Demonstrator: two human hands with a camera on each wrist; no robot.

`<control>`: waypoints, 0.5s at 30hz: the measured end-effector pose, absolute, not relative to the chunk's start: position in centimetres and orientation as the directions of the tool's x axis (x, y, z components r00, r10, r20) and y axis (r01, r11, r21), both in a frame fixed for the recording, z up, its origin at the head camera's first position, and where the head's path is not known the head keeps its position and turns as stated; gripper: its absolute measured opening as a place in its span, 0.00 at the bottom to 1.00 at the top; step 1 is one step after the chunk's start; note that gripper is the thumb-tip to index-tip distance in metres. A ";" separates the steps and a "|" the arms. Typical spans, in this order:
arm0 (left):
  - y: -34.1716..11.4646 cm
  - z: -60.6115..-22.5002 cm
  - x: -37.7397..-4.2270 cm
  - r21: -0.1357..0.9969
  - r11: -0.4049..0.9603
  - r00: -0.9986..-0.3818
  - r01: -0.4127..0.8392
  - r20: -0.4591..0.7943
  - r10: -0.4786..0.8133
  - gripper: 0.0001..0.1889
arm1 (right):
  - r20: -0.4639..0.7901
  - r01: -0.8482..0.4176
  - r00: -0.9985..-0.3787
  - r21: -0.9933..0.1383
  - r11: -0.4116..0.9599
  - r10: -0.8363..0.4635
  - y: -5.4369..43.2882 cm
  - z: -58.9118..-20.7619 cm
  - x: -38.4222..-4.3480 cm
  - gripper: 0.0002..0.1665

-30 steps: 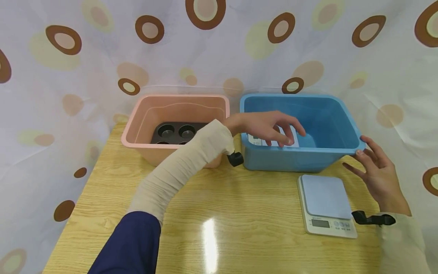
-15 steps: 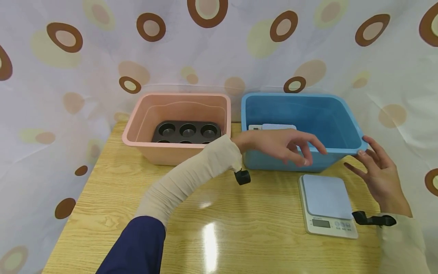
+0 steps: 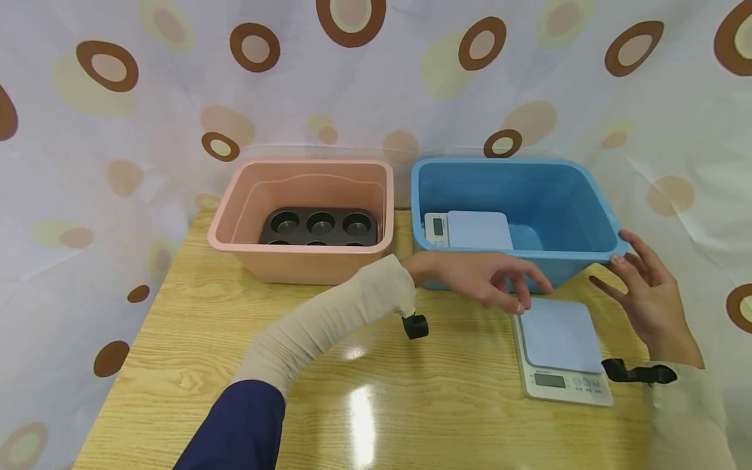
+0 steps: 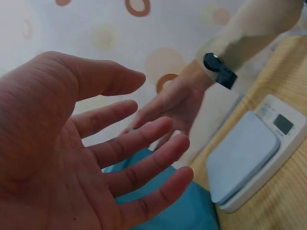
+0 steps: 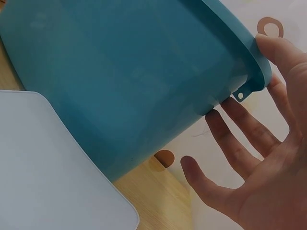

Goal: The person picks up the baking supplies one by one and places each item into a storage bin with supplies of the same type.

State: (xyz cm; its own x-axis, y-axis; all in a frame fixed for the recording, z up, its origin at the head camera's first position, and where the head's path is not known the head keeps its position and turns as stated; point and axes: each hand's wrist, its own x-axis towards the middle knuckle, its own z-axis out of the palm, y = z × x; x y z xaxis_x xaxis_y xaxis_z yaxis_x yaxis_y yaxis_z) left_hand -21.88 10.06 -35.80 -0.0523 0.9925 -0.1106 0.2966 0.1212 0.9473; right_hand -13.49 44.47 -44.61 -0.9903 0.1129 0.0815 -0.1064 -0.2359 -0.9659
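Note:
My left hand (image 3: 478,277) hovers with loosely bent fingers in front of the blue bin (image 3: 523,256), holding nothing. Its fingertips are near the far left corner of a white kitchen scale (image 3: 561,336) on the table. In the left wrist view the palm of the left hand (image 4: 100,158) faces the camera, fingers spread. My right hand (image 3: 655,300) grips the front right corner of the blue bin's rim; in the right wrist view the thumb (image 5: 280,52) lies on the rim and other fingers sit below it. A second kitchen scale (image 3: 478,228) lies inside the bin at the left.
Left of the blue bin stands a pink bin (image 3: 317,264) with a dark muffin tin (image 3: 320,225) in it. Both bins stand at the back of the wooden table (image 3: 329,418), against a patterned curtain (image 3: 352,85). The curtain also hangs along both sides.
My left hand has come out from over the blue bin toward me, uncovering the scale inside it. The right hand keeps its place on the rim.

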 end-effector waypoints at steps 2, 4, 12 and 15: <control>10.2 -36.5 -21.6 0.945 0.142 -0.054 0.296 -0.132 0.990 0.30 | 0.082 -0.106 -0.989 -0.970 -0.219 0.120 44.4 -44.5 -13.6 0.35; 10.5 -37.2 -21.4 0.941 0.164 -0.059 0.295 -0.154 0.986 0.30 | 0.082 -0.106 -0.988 -0.975 -0.195 0.129 44.4 -44.5 -13.6 0.35; 11.0 -39.7 -20.6 0.941 0.225 -0.111 0.254 -0.202 0.973 0.30 | 0.091 -0.113 -0.985 -0.983 -0.148 0.149 44.2 -44.5 -13.3 0.35; 11.3 -40.6 -20.4 0.950 0.234 -0.139 0.207 -0.208 0.968 0.31 | 0.101 -0.125 -0.983 -0.981 -0.149 0.156 44.3 -44.6 -13.4 0.35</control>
